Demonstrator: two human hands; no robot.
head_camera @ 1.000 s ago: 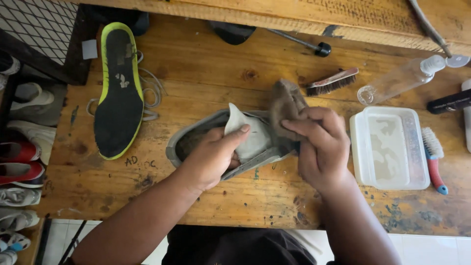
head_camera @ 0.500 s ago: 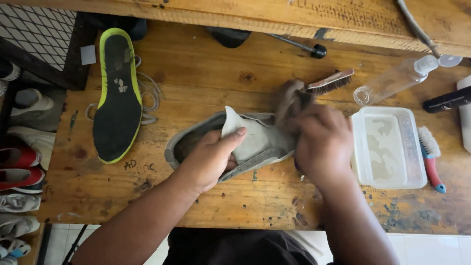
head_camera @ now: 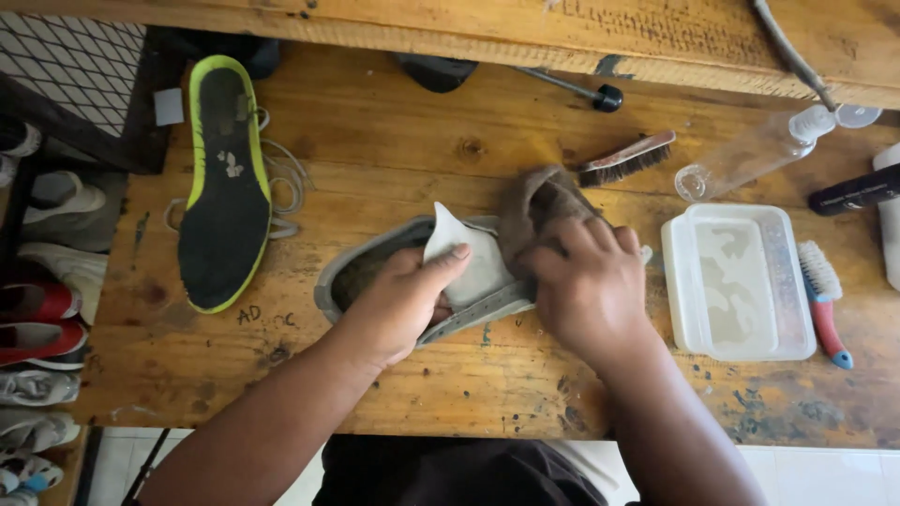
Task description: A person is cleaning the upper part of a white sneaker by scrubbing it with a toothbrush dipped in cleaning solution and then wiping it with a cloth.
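Your left hand (head_camera: 398,305) pins the grey shoe (head_camera: 422,276) at mid-desk (head_camera: 375,131), grip closed on its white tongue (head_camera: 464,262); your right hand (head_camera: 586,286) presses a brown cloth (head_camera: 539,201) against the toe, fingers clamped.

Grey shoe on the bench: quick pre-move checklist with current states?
1. Grey lace-less shoe steadied: ok, left hand grips its side, thumb on the pale tongue.
2. Brown cloth in hand: ok, right hand presses it on the shoe's front.
3. Shoe flat on the wooden bench: ok, it lies on its side, fully on the bench.
4. White rectangular plastic tub within reach: ok, just right of the right hand; liquid level cannot tell.
5. Wooden-backed dark-bristle brush free: ok, lies apart behind the cloth.
6. Shoe front clean: cannot tell, covered by cloth and hand.
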